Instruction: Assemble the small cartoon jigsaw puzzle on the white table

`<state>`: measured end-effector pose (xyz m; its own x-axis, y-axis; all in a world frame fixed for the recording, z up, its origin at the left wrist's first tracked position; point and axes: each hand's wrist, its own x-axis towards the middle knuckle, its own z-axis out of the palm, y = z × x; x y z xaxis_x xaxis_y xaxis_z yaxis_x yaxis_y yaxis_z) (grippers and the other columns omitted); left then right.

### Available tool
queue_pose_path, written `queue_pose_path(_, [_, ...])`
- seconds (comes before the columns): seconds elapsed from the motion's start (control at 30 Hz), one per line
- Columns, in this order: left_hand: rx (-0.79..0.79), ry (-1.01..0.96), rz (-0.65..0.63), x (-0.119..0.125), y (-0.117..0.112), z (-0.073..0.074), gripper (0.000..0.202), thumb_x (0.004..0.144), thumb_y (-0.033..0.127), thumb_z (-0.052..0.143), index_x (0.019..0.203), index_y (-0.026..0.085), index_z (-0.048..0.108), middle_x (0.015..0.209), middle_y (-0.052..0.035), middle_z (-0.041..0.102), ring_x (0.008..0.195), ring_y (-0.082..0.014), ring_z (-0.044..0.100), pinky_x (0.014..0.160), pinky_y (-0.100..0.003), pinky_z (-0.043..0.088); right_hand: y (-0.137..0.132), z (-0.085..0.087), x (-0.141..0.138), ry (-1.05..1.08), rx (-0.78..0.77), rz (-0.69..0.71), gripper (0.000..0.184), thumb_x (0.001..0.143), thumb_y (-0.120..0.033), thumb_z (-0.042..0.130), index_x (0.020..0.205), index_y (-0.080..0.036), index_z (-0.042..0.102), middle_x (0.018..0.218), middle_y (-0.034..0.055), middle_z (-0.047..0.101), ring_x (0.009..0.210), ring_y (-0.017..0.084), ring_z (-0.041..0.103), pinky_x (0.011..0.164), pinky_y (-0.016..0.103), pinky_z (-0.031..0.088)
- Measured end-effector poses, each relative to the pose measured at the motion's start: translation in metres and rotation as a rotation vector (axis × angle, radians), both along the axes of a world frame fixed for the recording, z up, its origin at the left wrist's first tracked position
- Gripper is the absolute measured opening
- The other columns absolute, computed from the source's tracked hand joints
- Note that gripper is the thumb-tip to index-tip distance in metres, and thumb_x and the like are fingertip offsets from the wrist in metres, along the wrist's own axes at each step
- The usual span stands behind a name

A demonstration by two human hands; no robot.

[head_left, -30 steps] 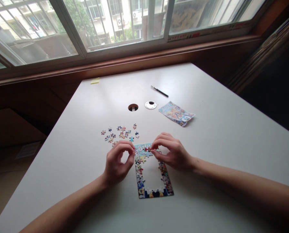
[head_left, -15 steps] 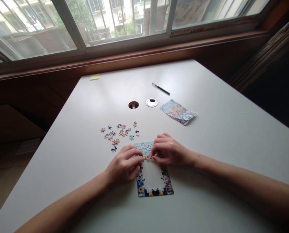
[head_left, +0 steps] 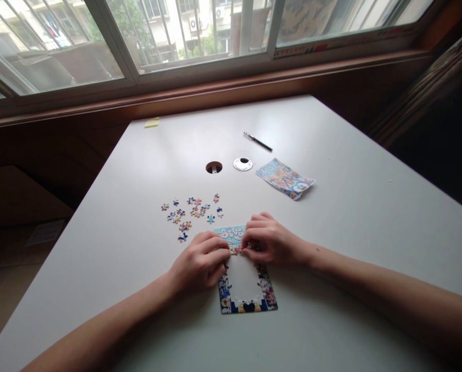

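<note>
A small jigsaw puzzle (head_left: 246,289) lies on the white table (head_left: 138,289) in front of me, its coloured border joined and its middle bare. My left hand (head_left: 200,263) and my right hand (head_left: 272,240) meet over the puzzle's upper part, fingers curled and pinched together on a small puzzle piece (head_left: 236,250) at the inner top edge. Both hands cover part of the upper corners. Several loose pieces (head_left: 190,213) are scattered just beyond my left hand.
A printed puzzle packet (head_left: 285,178) lies further back on the right. Behind it are a black pen (head_left: 257,141), a round cable hole (head_left: 214,167) and its silver cap (head_left: 242,164). A yellow note (head_left: 152,122) sits at the table's far edge below the window.
Both hands dropped from a raised pinch down onto the puzzle's top edge and drew together. Over the last half second they have hardly moved.
</note>
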<state>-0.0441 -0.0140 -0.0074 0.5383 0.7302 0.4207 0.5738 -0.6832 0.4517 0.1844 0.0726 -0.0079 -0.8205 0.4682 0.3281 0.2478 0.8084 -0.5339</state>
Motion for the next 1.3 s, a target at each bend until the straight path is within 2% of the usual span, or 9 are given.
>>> queue_pose_path(0.23, [0.000,0.027,0.004,-0.0002,0.0001,0.0002,0.024,0.079,0.005,0.052,0.096,0.018,0.062,0.098,-0.0075,0.066,0.095,-0.0223,0.055,0.088,-0.039,0.049,0.0002,0.0006,-0.0009,-0.018,0.000,0.000,0.006,0.075,-0.016,0.067,0.076,-0.021,0.065,0.069,-0.0012,0.063,0.072,0.015,0.052,0.077,0.032,0.034])
queue_pose_path(0.47, [0.043,0.071,0.004,-0.0009,0.0006,-0.0015,0.036,0.080,0.008,0.054,0.112,0.020,0.062,0.100,-0.0074,0.064,0.095,-0.0224,0.054,0.087,-0.042,0.049,0.0003,0.0006,-0.0012,-0.015,-0.004,0.005,0.005,0.076,-0.017,0.067,0.076,-0.021,0.065,0.070,-0.0009,0.063,0.073,0.016,0.053,0.078,0.032,0.035])
queue_pose_path(1.07, [0.057,0.125,-0.019,-0.0007,0.0010,-0.0013,0.032,0.083,0.009,0.053,0.113,0.016,0.061,0.103,-0.0089,0.060,0.097,-0.0229,0.051,0.089,-0.043,0.049,-0.0004,0.0048,-0.0007,-0.042,-0.017,0.014,0.002,0.078,-0.018,0.065,0.078,-0.020,0.065,0.070,-0.0008,0.061,0.074,0.015,0.050,0.078,0.031,0.032])
queue_pose_path(1.3, [0.051,0.140,-0.016,-0.0003,0.0008,-0.0013,0.034,0.083,0.009,0.053,0.116,0.017,0.059,0.104,-0.0093,0.060,0.098,-0.0234,0.051,0.088,-0.044,0.048,0.0012,0.0086,0.0012,-0.024,-0.081,0.012,0.009,0.078,-0.013,0.059,0.080,-0.018,0.066,0.067,-0.0008,0.056,0.070,0.014,0.049,0.076,0.031,0.033])
